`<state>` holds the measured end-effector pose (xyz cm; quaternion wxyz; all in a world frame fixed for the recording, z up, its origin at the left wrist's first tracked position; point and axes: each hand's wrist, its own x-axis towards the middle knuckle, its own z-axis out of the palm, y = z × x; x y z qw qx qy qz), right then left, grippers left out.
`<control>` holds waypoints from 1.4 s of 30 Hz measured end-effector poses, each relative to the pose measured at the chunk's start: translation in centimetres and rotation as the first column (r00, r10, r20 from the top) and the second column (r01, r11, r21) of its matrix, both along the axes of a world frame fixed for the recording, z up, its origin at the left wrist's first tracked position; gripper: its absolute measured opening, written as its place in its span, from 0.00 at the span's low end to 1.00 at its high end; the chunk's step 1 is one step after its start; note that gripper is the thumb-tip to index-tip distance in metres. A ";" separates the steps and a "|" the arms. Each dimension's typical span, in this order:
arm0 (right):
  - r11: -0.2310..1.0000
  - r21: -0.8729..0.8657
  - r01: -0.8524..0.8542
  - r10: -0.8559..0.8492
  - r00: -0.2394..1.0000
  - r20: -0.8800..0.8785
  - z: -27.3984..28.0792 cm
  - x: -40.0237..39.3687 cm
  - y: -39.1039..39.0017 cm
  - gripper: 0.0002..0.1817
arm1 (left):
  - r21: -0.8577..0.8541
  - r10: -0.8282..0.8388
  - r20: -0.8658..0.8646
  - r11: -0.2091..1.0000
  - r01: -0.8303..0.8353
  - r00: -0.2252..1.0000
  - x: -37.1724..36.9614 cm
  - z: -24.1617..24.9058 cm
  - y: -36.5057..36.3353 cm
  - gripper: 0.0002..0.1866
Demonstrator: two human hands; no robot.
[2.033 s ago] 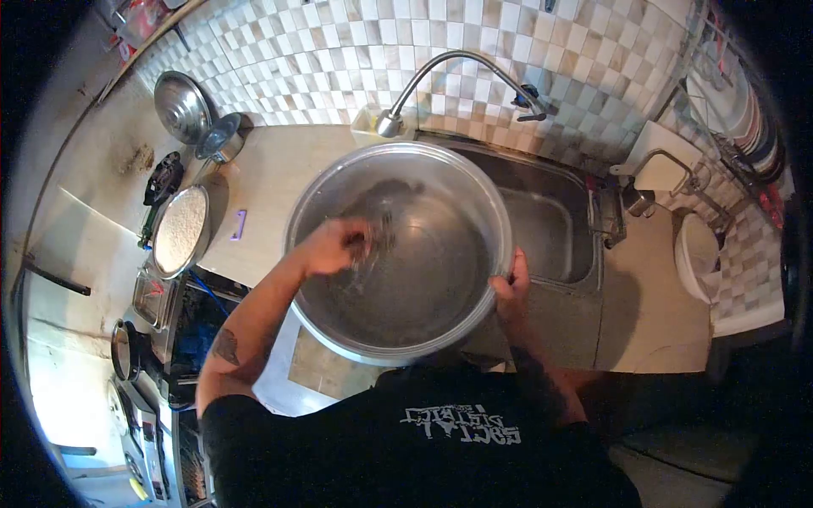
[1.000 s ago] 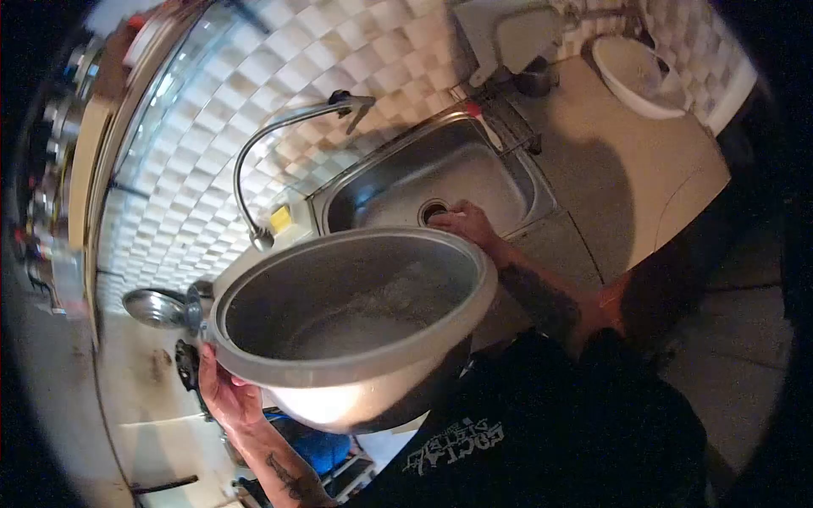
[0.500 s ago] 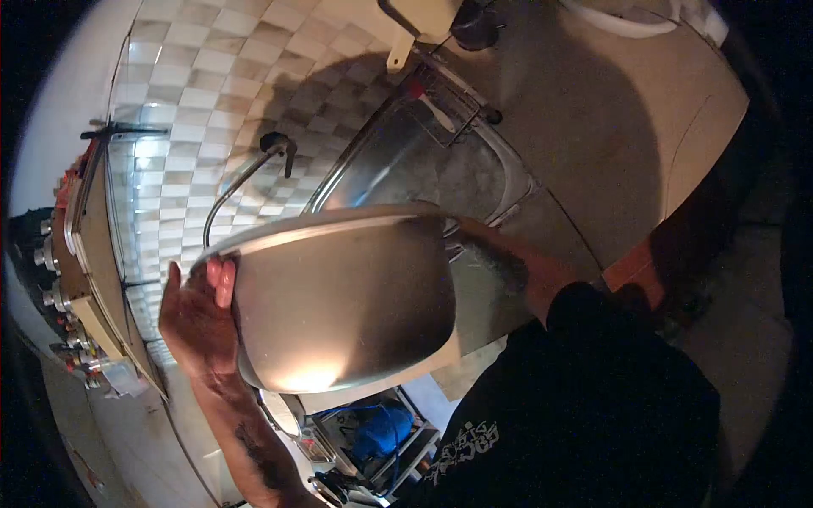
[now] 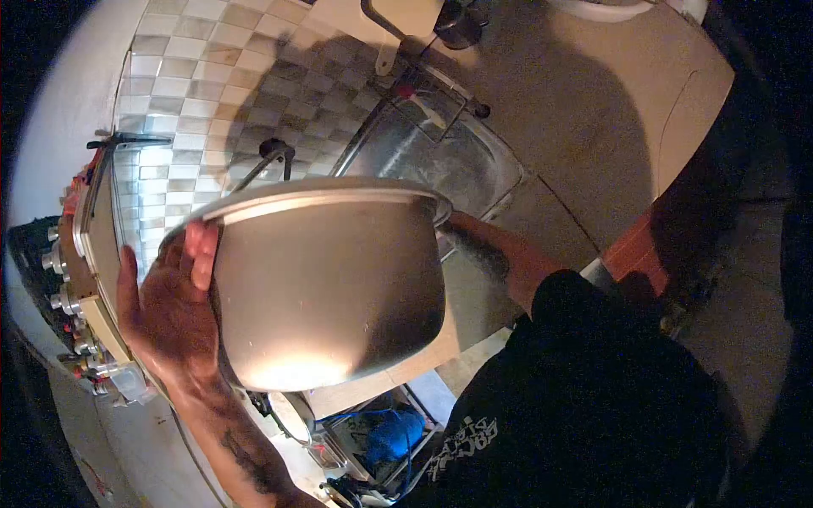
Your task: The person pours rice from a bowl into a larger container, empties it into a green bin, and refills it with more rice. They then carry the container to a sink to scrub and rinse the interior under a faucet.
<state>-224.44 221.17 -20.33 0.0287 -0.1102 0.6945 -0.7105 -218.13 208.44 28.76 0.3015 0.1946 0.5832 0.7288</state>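
Note:
A large steel pot [image 4: 330, 288] fills the middle of the view, tipped so its mouth faces away toward the sink [image 4: 457, 161]; only its outer wall and rim show. My left hand [image 4: 169, 313] is pressed flat against the pot's left side near the rim, fingers up. My right forearm runs behind the pot's right edge; my right hand [image 4: 461, 227] is mostly hidden there, at the rim over the sink. What is inside the pot cannot be seen.
A curved tap [image 4: 271, 157] stands behind the pot against the checkered tile wall. A grey counter [image 4: 593, 110] spreads to the right of the sink. A shelf with jars [image 4: 72, 279] is at far left. Blue items [image 4: 389, 436] lie below.
The pot has been lifted and tipped toward the sink, from upright with my left hand stirring water inside to its outer wall facing me. My left hand moved to its side.

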 end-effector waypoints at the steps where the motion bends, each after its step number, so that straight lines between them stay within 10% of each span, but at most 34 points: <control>1: 1.000 -0.023 -0.019 0.019 1.000 0.006 -0.1 -0.7 0.4 0.28 | 0.020 0.017 -0.008 1.000 -0.017 1.000 0.7 -0.1 -1.8 0.31; 7: 0.956 -0.214 -0.200 0.213 0.976 0.041 -0.1 -3.6 3.5 0.28 | 0.209 0.383 -0.147 0.913 -0.349 0.912 6.1 -4.5 -16.1 0.21; 12: 0.975 0.104 -0.195 0.218 0.920 -0.325 10.5 2.8 7.5 0.26 | 0.068 0.816 0.061 0.572 -0.818 0.575 10.6 -12.6 -24.5 0.17; 15: 0.959 0.264 -0.104 0.103 0.995 0.016 14.0 1.8 4.7 0.29 | 0.125 0.657 0.290 0.694 -0.709 0.695 10.3 -20.0 -32.2 0.15; 18: 0.931 0.361 -0.048 -0.125 0.888 0.443 21.7 3.3 -0.3 0.34 | 0.063 0.784 0.284 0.560 -0.826 0.553 10.2 -23.6 -32.2 0.19; 25: 0.862 0.507 -0.030 -0.154 0.936 0.318 22.1 0.9 -2.4 0.33 | 0.181 0.725 0.209 0.631 -0.754 0.657 7.7 -32.3 -35.4 0.26; 30: 0.284 0.955 0.090 -0.199 0.979 -0.032 23.9 -7.1 -8.1 0.39 | 0.203 0.759 0.262 0.561 -0.803 0.596 7.6 -33.3 -35.5 0.22; 32: 0.526 0.839 0.140 0.094 0.971 -0.221 25.6 -9.8 -12.4 0.46 | 0.189 0.763 0.266 0.557 -0.809 0.588 7.9 -33.6 -35.7 0.20; 36: 0.927 0.360 0.105 -0.101 0.994 -0.029 26.8 -13.3 -23.9 0.41 | 0.142 0.787 0.206 0.564 -0.814 0.581 8.5 -34.3 -36.4 0.19; 42: 0.964 -0.263 -0.028 0.017 0.999 -0.043 25.4 -10.4 -24.2 0.15 | 0.002 0.870 -0.093 0.486 -0.874 0.483 9.0 -33.3 -36.7 0.27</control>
